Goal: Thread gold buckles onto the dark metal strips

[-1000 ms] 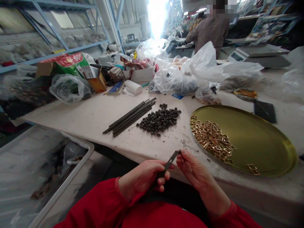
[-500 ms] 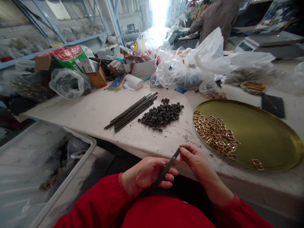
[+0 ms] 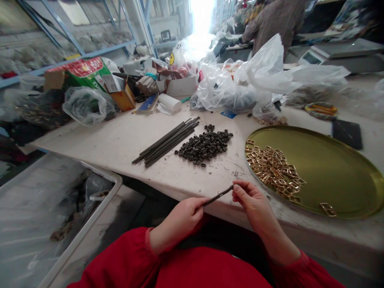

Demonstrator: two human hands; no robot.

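Observation:
A dark narrow strap (image 3: 218, 196) stretches between my two hands near the table's front edge. My left hand (image 3: 184, 218) is closed around it, thumb on top, and hides the rest of its length. The far end is pinched between thumb and fingertips of my right hand (image 3: 252, 202). Beyond my hands lies a heap of small black loops (image 3: 205, 147). To its left is a bundle of dark straps (image 3: 168, 142). Gold-coloured metal buckles (image 3: 273, 170) are piled on the left side of a round gold tray (image 3: 339, 172).
Clear plastic bags (image 3: 228, 90), a white paper roll (image 3: 169, 103) and a green box (image 3: 87, 74) crowd the table's back. A translucent bin (image 3: 87, 216) stands at lower left. A dark flat pad (image 3: 347, 134) lies behind the tray. Another person (image 3: 274, 26) is in the background.
My left hand has turned over from palm up and closed around the strap. The strap has swung to a flatter angle, and my right hand has shifted slightly right.

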